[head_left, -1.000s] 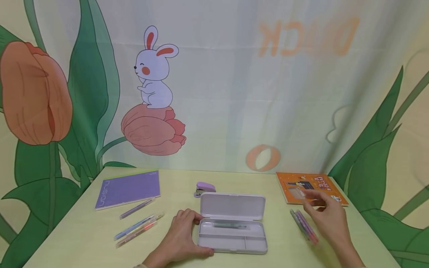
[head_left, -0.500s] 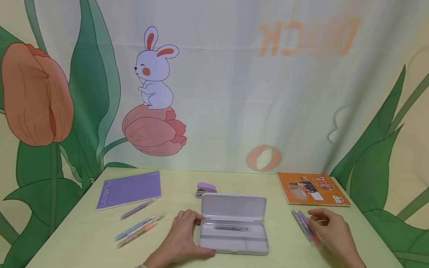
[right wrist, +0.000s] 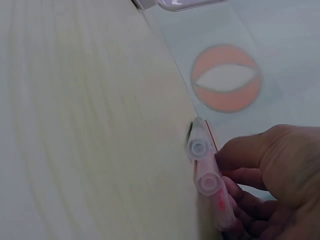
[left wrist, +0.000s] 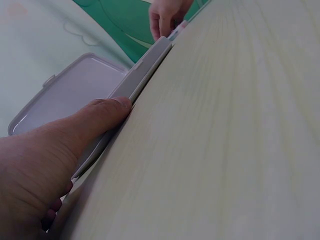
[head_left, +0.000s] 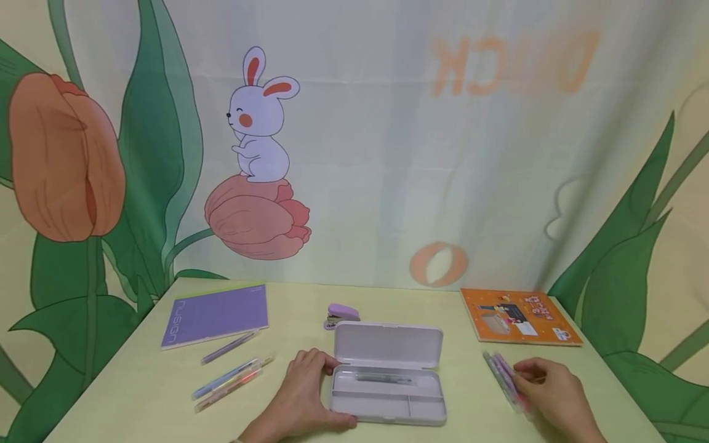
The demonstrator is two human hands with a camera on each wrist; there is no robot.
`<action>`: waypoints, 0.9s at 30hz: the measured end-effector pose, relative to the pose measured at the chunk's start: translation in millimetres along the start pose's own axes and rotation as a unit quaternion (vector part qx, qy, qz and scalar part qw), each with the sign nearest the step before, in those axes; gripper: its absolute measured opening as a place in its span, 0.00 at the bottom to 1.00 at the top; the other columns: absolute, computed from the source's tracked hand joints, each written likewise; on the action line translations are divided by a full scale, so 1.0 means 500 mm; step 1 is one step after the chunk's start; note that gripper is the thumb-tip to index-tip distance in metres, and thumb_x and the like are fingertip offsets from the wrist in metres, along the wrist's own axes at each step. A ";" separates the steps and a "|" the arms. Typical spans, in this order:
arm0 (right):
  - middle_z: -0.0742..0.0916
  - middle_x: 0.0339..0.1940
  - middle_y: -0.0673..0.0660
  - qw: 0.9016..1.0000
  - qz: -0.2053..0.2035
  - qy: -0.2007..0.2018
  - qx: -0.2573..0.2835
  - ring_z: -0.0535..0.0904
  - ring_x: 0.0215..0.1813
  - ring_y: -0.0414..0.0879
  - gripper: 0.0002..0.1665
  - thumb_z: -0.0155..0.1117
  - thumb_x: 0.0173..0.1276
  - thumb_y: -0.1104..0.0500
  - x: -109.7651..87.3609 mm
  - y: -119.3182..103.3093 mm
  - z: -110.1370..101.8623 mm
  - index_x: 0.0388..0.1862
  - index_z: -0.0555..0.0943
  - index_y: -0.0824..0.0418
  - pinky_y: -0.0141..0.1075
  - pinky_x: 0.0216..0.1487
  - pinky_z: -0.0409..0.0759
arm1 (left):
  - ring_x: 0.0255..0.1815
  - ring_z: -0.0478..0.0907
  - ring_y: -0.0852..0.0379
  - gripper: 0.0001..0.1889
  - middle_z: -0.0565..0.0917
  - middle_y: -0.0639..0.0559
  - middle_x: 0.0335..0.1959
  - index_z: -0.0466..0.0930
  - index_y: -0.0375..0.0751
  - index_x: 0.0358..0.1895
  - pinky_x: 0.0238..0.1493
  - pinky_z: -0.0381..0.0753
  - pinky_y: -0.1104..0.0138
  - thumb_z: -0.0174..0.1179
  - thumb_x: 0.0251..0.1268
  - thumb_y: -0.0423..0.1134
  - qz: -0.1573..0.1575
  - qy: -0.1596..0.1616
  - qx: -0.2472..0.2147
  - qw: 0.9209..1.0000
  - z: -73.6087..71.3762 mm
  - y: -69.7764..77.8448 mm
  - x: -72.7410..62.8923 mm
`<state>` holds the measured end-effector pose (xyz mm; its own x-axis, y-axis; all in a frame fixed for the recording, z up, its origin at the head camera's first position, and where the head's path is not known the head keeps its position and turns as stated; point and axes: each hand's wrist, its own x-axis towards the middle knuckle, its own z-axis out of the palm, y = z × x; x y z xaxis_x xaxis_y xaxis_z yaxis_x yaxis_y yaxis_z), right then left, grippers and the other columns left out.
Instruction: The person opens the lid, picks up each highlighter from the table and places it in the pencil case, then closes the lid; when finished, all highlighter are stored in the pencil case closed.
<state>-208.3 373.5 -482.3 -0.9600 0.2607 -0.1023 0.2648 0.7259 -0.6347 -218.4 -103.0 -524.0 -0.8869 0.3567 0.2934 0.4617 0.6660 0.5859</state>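
Observation:
An open pale grey pencil case (head_left: 388, 407) stands at the front middle of the table, with a greyish-green pen (head_left: 384, 378) in its long rear compartment. My left hand (head_left: 304, 391) holds the case by its left end, the thumb (left wrist: 112, 107) along the front edge and the fingers toward the back. Right of the case lies a small bunch of pens (head_left: 505, 381), one greenish, one purple with a pinkish end. My right hand (head_left: 551, 391) has its thumb and curled fingers at these pens and pinches the purple pen (right wrist: 207, 177); the fingertips are partly hidden.
On the left lie a purple notebook (head_left: 218, 314), a purple pen (head_left: 229, 346) and several more pens (head_left: 232, 381). A lilac stapler (head_left: 342, 315) sits behind the case lid. An orange booklet (head_left: 520, 317) lies at the back right, before a printed curtain (head_left: 365, 154).
My right hand has come down from above the orange booklet's front edge to the pens and curled its fingers at them. My left hand has stayed on the pencil case.

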 end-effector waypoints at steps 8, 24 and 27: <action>0.89 0.41 0.57 0.999 -0.021 0.024 -0.027 0.80 0.43 0.51 0.17 0.74 0.74 0.60 0.001 0.010 -0.001 0.57 0.88 0.69 0.41 0.41 0.76 | 0.55 0.68 0.62 0.50 0.78 0.66 0.48 0.78 0.52 0.58 0.66 0.74 0.52 0.86 0.33 0.77 0.004 0.003 0.003 1.000 0.003 -0.003 -0.001; 0.92 0.52 0.57 0.983 -0.146 0.110 0.002 0.84 0.50 0.50 0.14 0.74 0.78 0.61 -0.035 -0.053 -0.002 0.59 0.90 0.60 0.31 0.42 0.79 | 0.54 0.68 0.62 0.50 0.78 0.65 0.48 0.79 0.50 0.59 0.65 0.74 0.52 0.86 0.33 0.77 0.007 0.004 0.003 1.000 0.001 -0.002 0.000; 0.92 0.51 0.55 0.976 -0.177 0.127 0.014 0.83 0.48 0.46 0.13 0.76 0.76 0.62 -0.052 -0.084 0.004 0.57 0.91 0.57 0.30 0.43 0.79 | 0.55 0.69 0.62 0.51 0.78 0.65 0.48 0.79 0.50 0.59 0.65 0.74 0.52 0.86 0.33 0.77 0.009 0.007 0.006 1.000 0.002 -0.003 -0.001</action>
<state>-194.6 334.9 -454.8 -0.9366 0.1477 0.3178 -0.0861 0.7821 -0.6172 -219.0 -103.4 -526.0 -0.8782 0.3604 0.3145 0.4783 0.6678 0.5704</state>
